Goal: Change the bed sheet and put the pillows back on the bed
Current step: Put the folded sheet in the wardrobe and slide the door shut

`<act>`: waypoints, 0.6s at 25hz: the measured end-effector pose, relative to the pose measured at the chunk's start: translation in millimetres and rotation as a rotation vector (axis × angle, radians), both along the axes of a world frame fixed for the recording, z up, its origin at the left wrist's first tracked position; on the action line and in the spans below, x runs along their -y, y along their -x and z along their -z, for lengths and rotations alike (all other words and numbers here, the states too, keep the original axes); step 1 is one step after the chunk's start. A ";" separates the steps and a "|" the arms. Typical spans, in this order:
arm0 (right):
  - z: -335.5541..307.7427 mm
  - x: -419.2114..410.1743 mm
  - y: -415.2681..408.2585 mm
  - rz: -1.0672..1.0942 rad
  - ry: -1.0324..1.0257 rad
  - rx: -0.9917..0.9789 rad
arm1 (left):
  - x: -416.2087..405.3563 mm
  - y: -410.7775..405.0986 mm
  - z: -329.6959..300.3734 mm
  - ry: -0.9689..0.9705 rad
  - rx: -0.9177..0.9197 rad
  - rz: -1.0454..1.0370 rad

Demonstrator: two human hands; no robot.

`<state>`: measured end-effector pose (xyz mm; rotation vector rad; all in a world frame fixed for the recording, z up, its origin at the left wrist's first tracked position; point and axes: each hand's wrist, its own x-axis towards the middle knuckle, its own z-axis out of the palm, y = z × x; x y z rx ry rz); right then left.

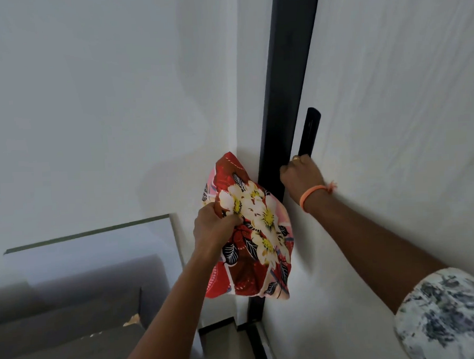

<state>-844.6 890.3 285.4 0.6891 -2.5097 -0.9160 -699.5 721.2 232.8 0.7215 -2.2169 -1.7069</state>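
Note:
A folded red cloth with white and yellow flowers (256, 233), a sheet or pillow cover, hangs in the air in front of a white wall corner. My left hand (215, 225) grips its left edge, fingers curled into the fabric. My right hand (301, 173) is curled round the lower end of a long black handle (309, 131) on a white door (391, 116). An orange band sits on my right wrist. No bed or pillow is in view.
A black vertical door frame strip (283, 94) runs between the wall and the door. At lower left stands a grey sofa-like piece (72, 311) with a glass or mirror panel (96, 247) leaning on the wall behind it.

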 end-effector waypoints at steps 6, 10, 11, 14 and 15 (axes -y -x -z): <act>2.1 7.7 -8.6 0.080 0.169 -0.008 | -1.2 27.9 -6.3 0.112 -0.074 0.257; 4.9 0.0 -34.2 0.207 0.255 -0.007 | 1.2 45.2 -12.5 0.154 -0.150 0.476; 6.3 -3.8 -44.4 0.249 0.271 -0.011 | 2.5 50.1 -14.3 0.155 -0.159 0.530; 14.0 -10.8 -81.7 0.355 0.408 -0.129 | 5.5 64.1 -17.8 0.185 -0.158 0.738; 17.3 -12.2 -95.6 0.383 0.481 -0.182 | 4.5 67.4 -18.8 0.186 -0.166 0.811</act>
